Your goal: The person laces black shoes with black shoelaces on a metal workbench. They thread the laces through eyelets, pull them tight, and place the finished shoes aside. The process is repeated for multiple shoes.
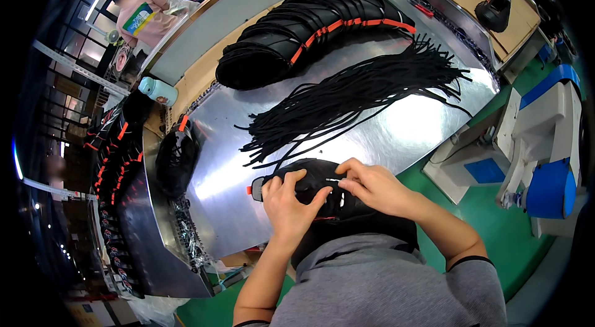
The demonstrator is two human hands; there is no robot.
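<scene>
Near the table's front edge, close to my body, a black shoe upper (316, 173) with a grey and orange tab at its left end lies under both hands. My left hand (286, 208) grips it, fingers over the far side and thumb stretched toward the middle. My right hand (372, 188) is closed in a pinch at the lace opening; what lies between the fingertips is too small to make out. Just beyond, a loose bundle of black shoelaces (347, 95) stretches across the shiny metal table (232, 187).
Behind the laces stands a long row of nested black uppers (310, 30) with orange strips. A laced black shoe (176, 160) sits left, near more uppers (121, 153) and a light-blue bottle (158, 90). A white and blue machine (527, 160) stands right. Two people sit beyond the far partition.
</scene>
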